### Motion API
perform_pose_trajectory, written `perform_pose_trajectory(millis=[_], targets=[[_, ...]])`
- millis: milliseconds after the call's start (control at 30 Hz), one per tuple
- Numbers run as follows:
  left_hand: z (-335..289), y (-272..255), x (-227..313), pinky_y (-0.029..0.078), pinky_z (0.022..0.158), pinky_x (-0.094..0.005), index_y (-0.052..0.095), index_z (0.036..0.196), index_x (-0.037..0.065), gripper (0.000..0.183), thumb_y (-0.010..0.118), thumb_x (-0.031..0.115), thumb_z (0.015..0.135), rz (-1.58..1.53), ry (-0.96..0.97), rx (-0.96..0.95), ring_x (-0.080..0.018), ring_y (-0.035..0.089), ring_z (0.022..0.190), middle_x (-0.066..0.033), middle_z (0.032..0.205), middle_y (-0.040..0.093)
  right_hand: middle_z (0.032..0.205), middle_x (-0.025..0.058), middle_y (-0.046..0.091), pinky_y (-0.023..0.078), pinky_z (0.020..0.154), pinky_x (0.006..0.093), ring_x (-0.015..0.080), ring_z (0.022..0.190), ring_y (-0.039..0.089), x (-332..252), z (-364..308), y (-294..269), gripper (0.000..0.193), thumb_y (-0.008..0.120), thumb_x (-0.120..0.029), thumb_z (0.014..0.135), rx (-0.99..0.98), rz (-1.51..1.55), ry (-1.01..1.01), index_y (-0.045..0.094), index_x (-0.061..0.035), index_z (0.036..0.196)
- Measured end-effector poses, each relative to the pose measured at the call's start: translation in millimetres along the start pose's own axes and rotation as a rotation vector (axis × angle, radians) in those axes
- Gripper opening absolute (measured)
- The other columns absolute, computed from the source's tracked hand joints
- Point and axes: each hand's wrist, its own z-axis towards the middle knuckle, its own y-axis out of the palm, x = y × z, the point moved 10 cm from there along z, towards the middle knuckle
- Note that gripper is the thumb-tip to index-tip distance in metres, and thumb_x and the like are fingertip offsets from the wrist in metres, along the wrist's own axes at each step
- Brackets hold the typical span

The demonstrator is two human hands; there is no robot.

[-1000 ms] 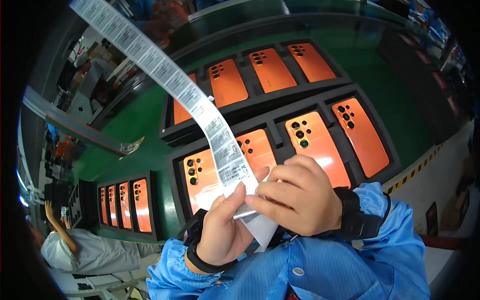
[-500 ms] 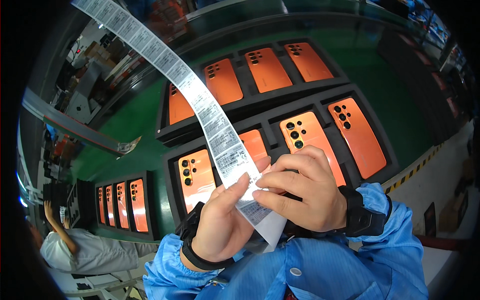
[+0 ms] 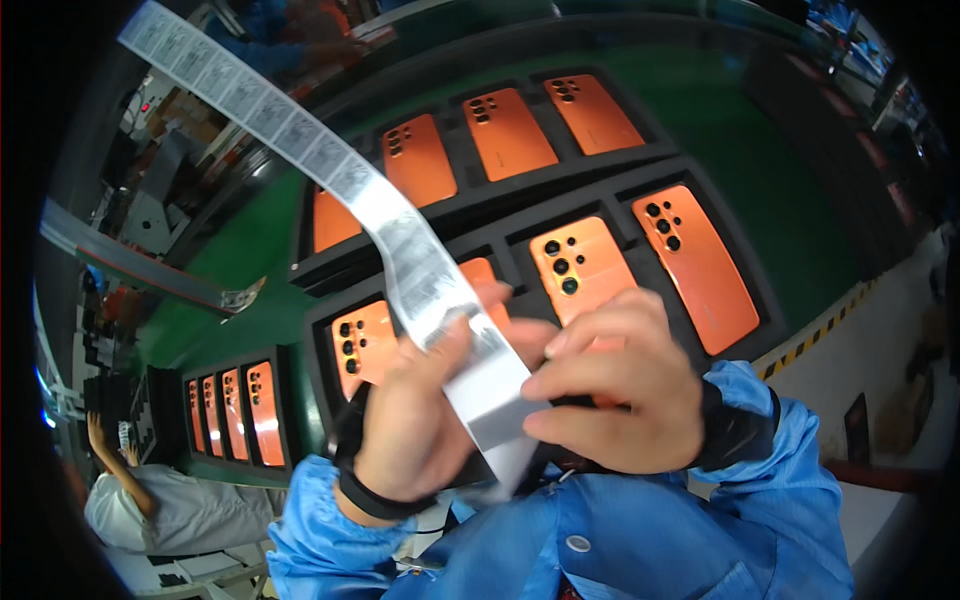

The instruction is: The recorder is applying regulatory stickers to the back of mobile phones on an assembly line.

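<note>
Apparent step: positioning a label strip (image 3: 414, 262), pinched by left hand (image 3: 412, 415) and right hand (image 3: 630, 390); next move likely needs even tension.

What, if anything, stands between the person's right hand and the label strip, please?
Nothing visible does: the right hand reaches right to the edge of the label strip, though blur hides whether it pinches it. The left hand holds it farther up.

A label strip (image 3: 396, 226) overhangs the trays (image 3: 648, 262), leaving the right open
</note>
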Motion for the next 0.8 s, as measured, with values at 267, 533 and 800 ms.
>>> perform_pose_trajectory(millis=[267,533,800], targets=[[35,43,-9,0.047,0.067,-0.0328,0.058,0.088,-0.004,0.015,0.055,0.001,0.073,1.407,0.219,-0.375,-0.0246,0.058,0.073,-0.0139,0.080,0.057,0.084,0.0097,0.058,0.043,0.072,0.0340,0.0222,0.079,0.052,29,11,-71,0.021,0.066,-0.007,0.078,0.007,0.101,-0.004,0.059,-0.0032,0.098],[37,62,-68,0.044,0.073,-0.0413,0.053,0.079,-0.002,0.025,0.068,0.015,0.068,1.759,0.275,-0.683,-0.0346,0.055,0.082,-0.0160,0.081,0.055,0.082,0.0098,0.059,0.042,0.072,0.0328,0.0214,0.079,0.053,60,4,-98,0.015,0.065,0.001,0.076,0.067,0.025,0.128,0.060,0.0026,0.091],[26,66,-76,0.048,0.068,-0.0374,0.060,0.078,-0.003,0.017,0.062,0.009,0.067,1.873,0.277,-0.705,-0.0326,0.060,0.075,-0.0173,0.079,0.059,0.080,0.0111,0.064,0.046,0.068,0.0274,0.0182,0.077,0.060,94,-1,-93,0.012,0.068,0.003,0.071,0.138,0.093,0.233,0.064,0.0018,0.083]])
